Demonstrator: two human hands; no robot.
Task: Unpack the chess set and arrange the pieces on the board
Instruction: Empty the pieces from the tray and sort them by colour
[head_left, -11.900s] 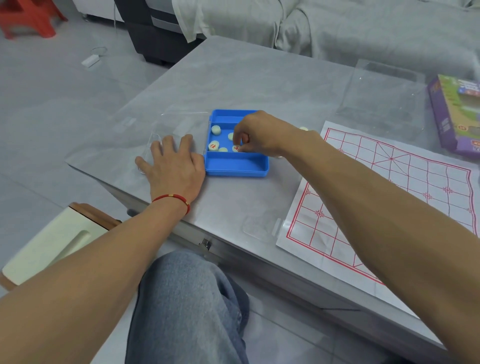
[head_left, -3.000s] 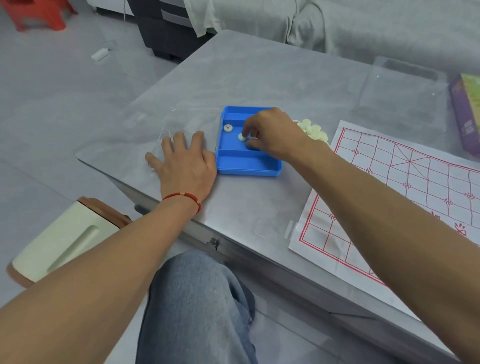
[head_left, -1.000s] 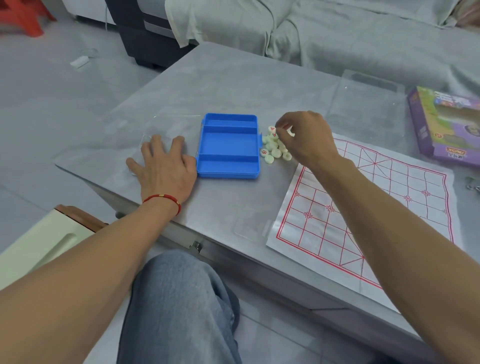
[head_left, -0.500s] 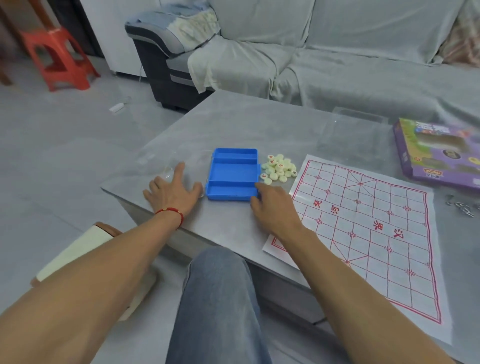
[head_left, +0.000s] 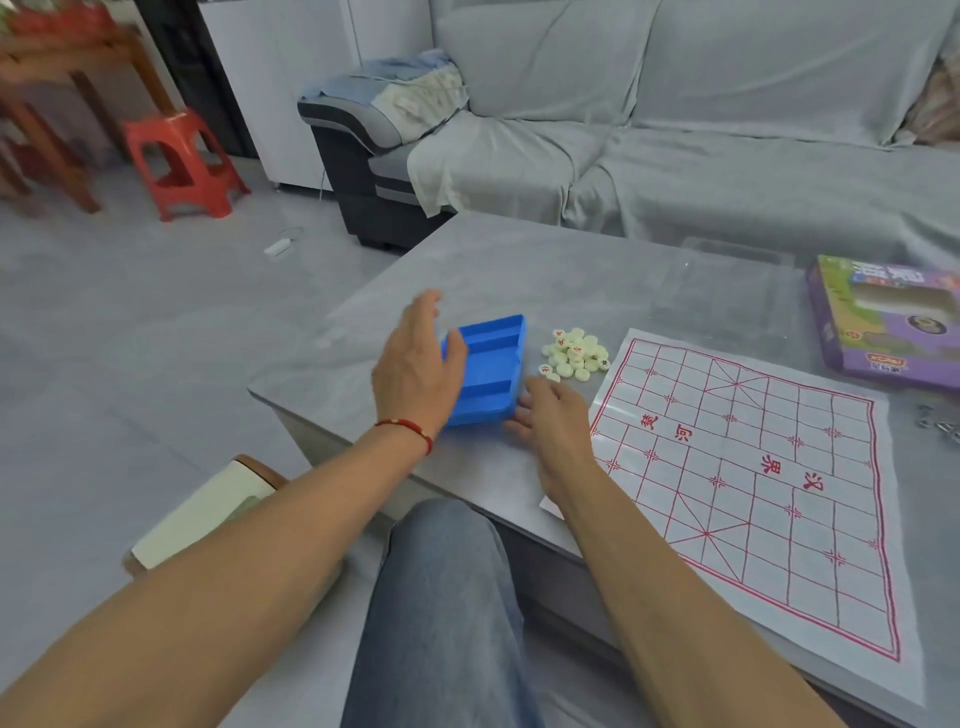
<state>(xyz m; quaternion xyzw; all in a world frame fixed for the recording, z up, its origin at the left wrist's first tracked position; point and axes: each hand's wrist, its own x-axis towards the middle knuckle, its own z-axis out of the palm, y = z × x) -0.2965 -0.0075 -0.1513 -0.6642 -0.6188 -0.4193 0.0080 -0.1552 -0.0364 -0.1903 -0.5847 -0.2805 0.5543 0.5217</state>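
The left hand (head_left: 415, 364) held the empty blue plastic tray (head_left: 488, 371) by its left edge, thumb curled inside. The right hand (head_left: 553, 421), fingers loosely spread, touched its near right corner, the pile of pale round chess pieces (head_left: 575, 353) just beyond

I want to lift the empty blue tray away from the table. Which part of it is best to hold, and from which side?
Probably the blue tray is best taken by its two long outer walls, one hand from each side. Its rim stands up and its compartments are empty, so fingers can hook over the wall. The left hand already holds the left wall; the right hand lies at the near right corner, clear of the chess pieces.
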